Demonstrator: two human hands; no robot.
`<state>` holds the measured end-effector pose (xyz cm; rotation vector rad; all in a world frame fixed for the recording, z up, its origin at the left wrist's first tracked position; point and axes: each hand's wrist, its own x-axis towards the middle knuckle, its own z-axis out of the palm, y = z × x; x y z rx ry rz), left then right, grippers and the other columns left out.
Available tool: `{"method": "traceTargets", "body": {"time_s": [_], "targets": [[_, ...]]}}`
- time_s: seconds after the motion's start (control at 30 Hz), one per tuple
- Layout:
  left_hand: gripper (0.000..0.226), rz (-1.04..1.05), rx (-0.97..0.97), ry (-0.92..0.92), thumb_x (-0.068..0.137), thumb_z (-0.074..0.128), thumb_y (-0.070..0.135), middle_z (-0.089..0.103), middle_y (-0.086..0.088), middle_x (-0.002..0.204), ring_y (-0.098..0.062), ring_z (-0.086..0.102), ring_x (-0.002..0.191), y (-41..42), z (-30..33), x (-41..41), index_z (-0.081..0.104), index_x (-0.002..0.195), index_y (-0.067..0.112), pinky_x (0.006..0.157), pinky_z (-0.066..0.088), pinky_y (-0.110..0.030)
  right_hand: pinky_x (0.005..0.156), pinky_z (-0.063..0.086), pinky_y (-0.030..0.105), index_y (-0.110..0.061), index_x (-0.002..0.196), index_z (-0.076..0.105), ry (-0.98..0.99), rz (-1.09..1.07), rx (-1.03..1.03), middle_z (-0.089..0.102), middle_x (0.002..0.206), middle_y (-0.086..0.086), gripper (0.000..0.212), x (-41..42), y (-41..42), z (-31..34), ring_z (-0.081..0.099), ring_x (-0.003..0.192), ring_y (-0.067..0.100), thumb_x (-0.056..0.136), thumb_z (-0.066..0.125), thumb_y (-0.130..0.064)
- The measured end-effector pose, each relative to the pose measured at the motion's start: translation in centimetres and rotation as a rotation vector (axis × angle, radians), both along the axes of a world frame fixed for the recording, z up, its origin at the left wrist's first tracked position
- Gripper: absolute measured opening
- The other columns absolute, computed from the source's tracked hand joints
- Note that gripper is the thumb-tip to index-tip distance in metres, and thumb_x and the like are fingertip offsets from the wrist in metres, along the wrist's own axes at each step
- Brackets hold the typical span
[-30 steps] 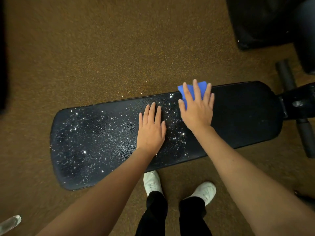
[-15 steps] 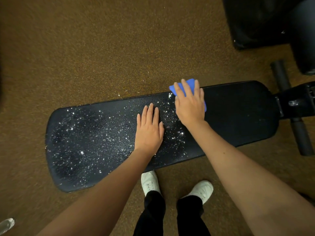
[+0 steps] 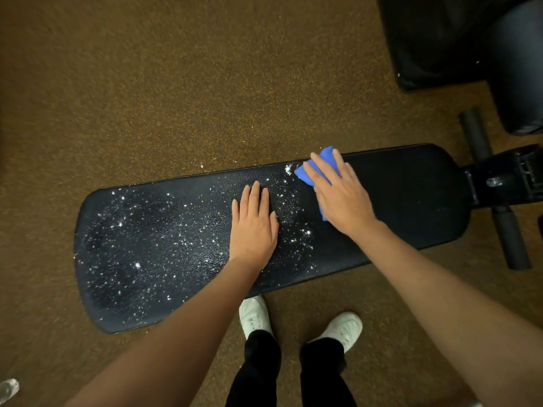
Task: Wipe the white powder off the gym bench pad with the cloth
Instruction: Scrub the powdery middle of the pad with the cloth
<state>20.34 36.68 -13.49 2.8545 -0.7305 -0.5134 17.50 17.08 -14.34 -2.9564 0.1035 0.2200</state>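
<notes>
**Fingers flat on cloth, powder lies frame-left**

Fingers of left hand (image 3: 253, 227) straight and together, palm pressed flat on bench pad (image 3: 411, 201) mid-frame, holding nothing. Right hand (image 3: 338, 195) just right of it, fingers (image 3: 318, 168) extended and slightly spread, pressing blue cloth (image 3: 327, 155) against the pad's far edge. White powder (image 3: 132, 248) covers the pad from the cloth leftward to the rounded left end; pad right of the cloth looks clean. Pad's long axis runs left-right across frame. Right hand is the nearer to the powder boundary; the next wipe likely goes leftward.
</notes>
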Motion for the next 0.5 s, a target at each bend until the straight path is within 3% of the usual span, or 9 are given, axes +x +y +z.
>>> {"method": "traceTargets", "body": {"time_s": [0.07, 0.23, 0.43, 0.5], "targets": [[0.053, 0.008, 0.002, 0.014, 0.099, 0.016, 0.032, 0.012, -0.01, 0.155, -0.026, 0.005, 0.143, 0.0, 0.1, 0.0, 0.018, 0.146, 0.008, 0.116, 0.006, -0.044, 0.106, 0.031, 0.054, -0.013, 0.139, 0.043, -0.001, -0.008, -0.01, 0.038, 0.148, 0.007, 0.051, -0.4, -1.8, 0.1, 0.027, 0.137, 0.042, 0.091, 0.027, -0.024], [0.052, 0.012, 0.009, 0.014, 0.1, 0.024, 0.029, 0.008, -0.008, 0.156, -0.024, 0.0, 0.144, -0.3, 0.2, -0.1, 0.015, 0.147, 0.01, 0.116, 0.003, -0.042, 0.109, 0.024, 0.054, -0.012, 0.14, 0.04, -0.064, -0.378, 0.057, 0.036, 0.149, 0.008, 0.045, 1.3, -0.9, -0.2, 0.021, 0.138, 0.044, 0.095, 0.041, -0.016], [0.051, 0.069, 0.003, -0.002, 0.099, 0.027, 0.028, 0.011, -0.009, 0.156, -0.024, 0.003, 0.144, -0.9, 0.1, -0.4, 0.019, 0.146, 0.008, 0.116, 0.004, -0.043, 0.103, 0.037, 0.052, -0.012, 0.137, 0.045, -0.043, 0.138, 0.004, 0.042, 0.146, 0.007, 0.049, -1.6, -1.6, -0.3, 0.031, 0.134, 0.044, 0.091, 0.03, -0.021], [0.051, 0.083, 0.002, 0.007, 0.099, 0.026, 0.028, 0.01, -0.008, 0.156, -0.023, 0.002, 0.144, -1.1, 0.2, -0.5, 0.019, 0.146, 0.008, 0.116, 0.003, -0.043, 0.102, 0.038, 0.051, -0.012, 0.137, 0.044, -0.052, 0.186, -0.019, 0.041, 0.146, 0.007, 0.05, -1.9, -2.9, -0.3, 0.032, 0.134, 0.042, 0.091, 0.028, -0.023]]}}
